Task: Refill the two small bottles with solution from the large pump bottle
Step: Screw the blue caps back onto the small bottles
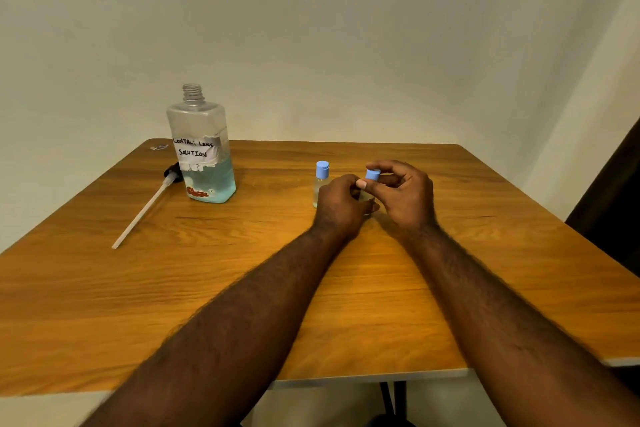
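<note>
The head view looks down on a brown wood-grain table set against a pale wall. At the far left stands the large clear square-shouldered plastic bottle, upright, its threaded neck open and uncapped, roughly a third full of pale blue liquid, with a taped white label handwritten "contact lens solution". Just to its left the removed pump with its dark head and long white dip tube lies flat on the table, the tube running toward the near left.

Near the table's middle a small clear bottle with a light blue flip cap stands upright, cap on, just left of the hands. The left hand is curled closed around the body of a second small clear bottle, which is mostly hidden behind the fingers and sits low at the table surface. The right hand is pinched shut, thumb and forefinger on that bottle's light blue cap, the other fingers loosely bent. Whether this cap is seated or already lifted off cannot be told. Both bare forearms reach in from the near edge.
</note>
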